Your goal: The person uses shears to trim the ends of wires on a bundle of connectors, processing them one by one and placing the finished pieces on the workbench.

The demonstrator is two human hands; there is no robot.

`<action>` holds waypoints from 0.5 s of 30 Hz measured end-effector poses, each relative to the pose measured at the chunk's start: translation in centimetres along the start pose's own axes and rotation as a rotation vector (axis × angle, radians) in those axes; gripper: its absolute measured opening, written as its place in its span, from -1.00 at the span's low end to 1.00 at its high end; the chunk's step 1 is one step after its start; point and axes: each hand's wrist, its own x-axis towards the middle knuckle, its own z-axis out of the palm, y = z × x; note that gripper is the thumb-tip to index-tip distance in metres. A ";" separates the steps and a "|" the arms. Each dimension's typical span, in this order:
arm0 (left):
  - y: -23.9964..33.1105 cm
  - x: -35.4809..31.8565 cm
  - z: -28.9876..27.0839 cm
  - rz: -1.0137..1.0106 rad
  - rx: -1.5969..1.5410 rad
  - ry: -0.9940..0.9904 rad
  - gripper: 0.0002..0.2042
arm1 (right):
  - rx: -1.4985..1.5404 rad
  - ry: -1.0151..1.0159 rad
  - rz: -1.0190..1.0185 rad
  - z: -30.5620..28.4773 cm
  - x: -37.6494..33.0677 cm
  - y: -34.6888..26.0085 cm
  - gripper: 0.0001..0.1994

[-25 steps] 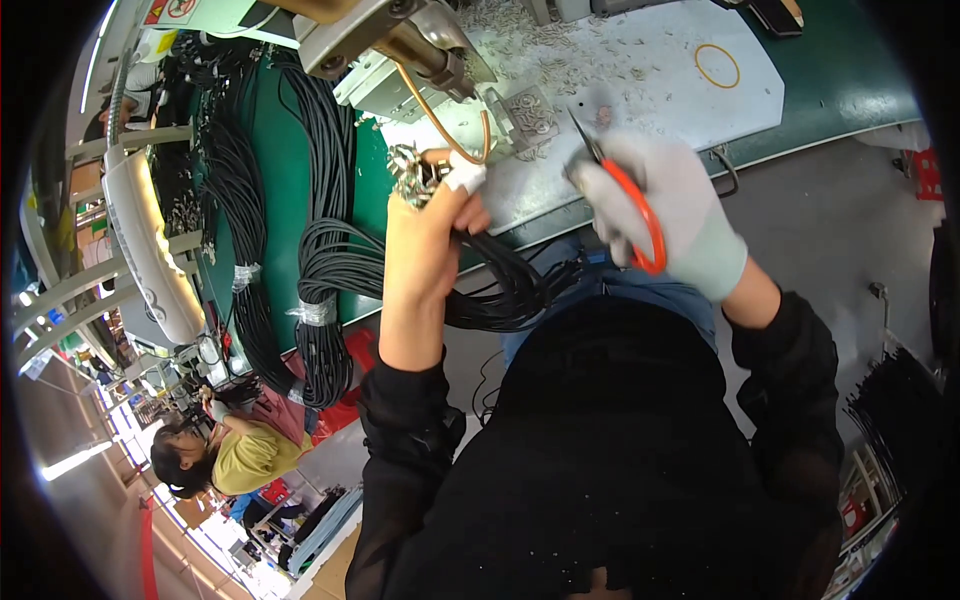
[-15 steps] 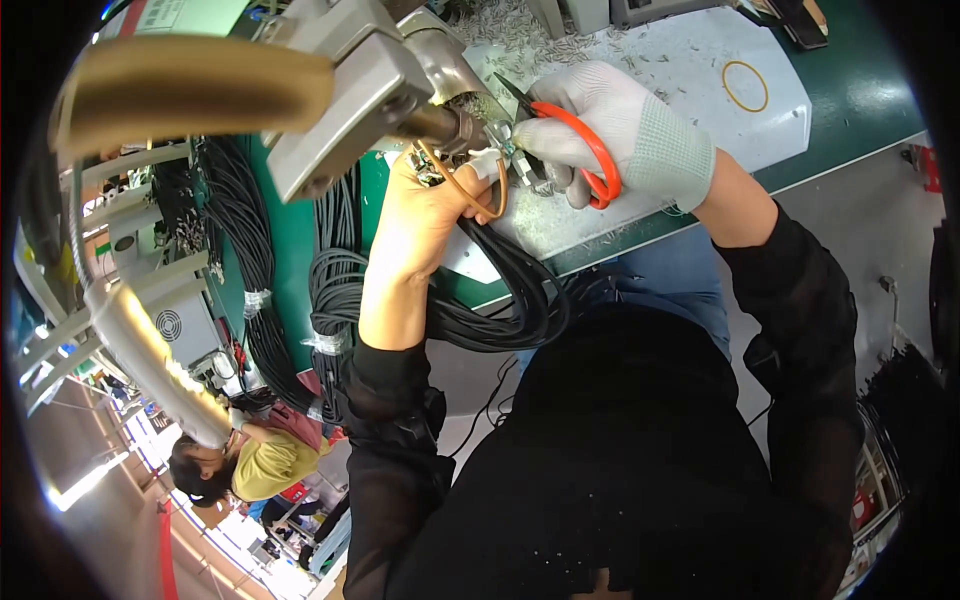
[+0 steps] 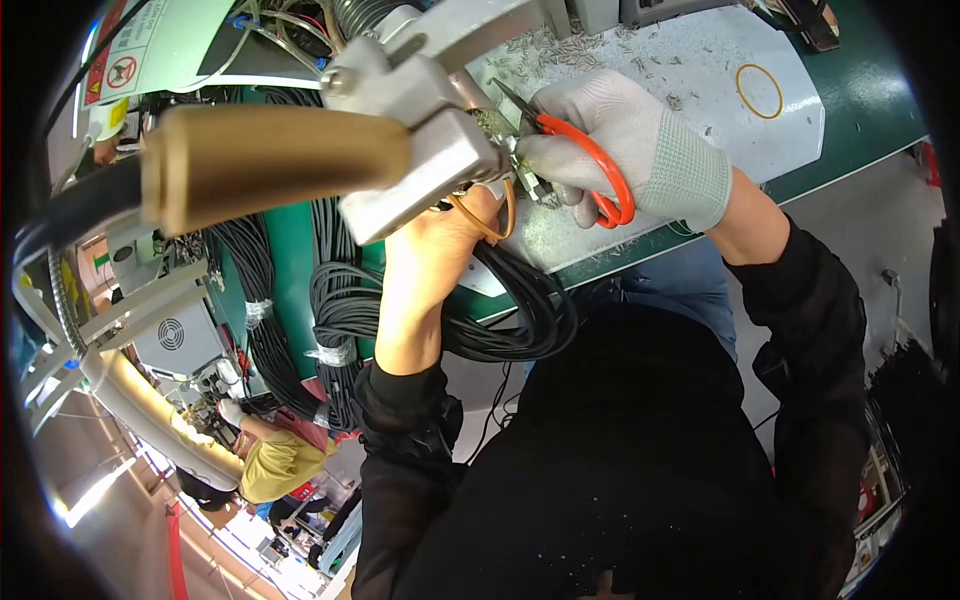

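My bare left hand [image 3: 432,250] is under the machine head, fingers partly hidden, closed around the end of a bundle of black cables [image 3: 540,320] that loops down off the table edge. A brown band [image 3: 510,210] curves beside its fingers. My right hand [image 3: 610,140], in a white glove, keeps red-handled scissors [image 3: 607,165] in its grip, their dark tips pointing up and left. Its thumb and fingers also pinch at small metal connectors [image 3: 530,180] beside the machine head. Above my left hand is the metal machine head [image 3: 430,170] with a brown handle [image 3: 280,160].
Small metal scraps lie over the white sheet [image 3: 770,150] on the green table [image 3: 870,90], with a yellow-brown ring [image 3: 759,91] at the right. Tied black cable bundles [image 3: 335,310] lie at the left. A person in yellow [image 3: 285,465] sits beyond a lit lamp.
The brown handle and metal head have come lower and further right in the picture, now covering more of my left hand. Both hands have shifted slightly; the scissors stay in my right.
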 end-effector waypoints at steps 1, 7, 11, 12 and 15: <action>-0.1 0.1 -0.1 0.033 0.000 -0.020 -0.94 | -0.040 -0.011 -0.048 0.0 0.0 0.2 -0.73; 0.4 0.2 0.4 0.070 -0.027 -0.010 -0.97 | -0.057 -0.012 -0.074 0.2 0.2 -0.1 -0.73; 1.2 -0.1 0.0 -0.093 0.174 -0.011 -0.82 | 0.135 0.040 0.302 0.1 0.1 -1.7 -0.73; 1.0 -0.1 -0.2 -0.087 0.174 -0.012 -0.82 | 0.137 0.038 0.293 0.1 0.0 -1.6 -0.72; 0.5 0.2 -0.6 -0.063 -0.060 -0.158 -0.82 | 0.135 0.035 0.262 0.2 -0.4 -1.6 -0.71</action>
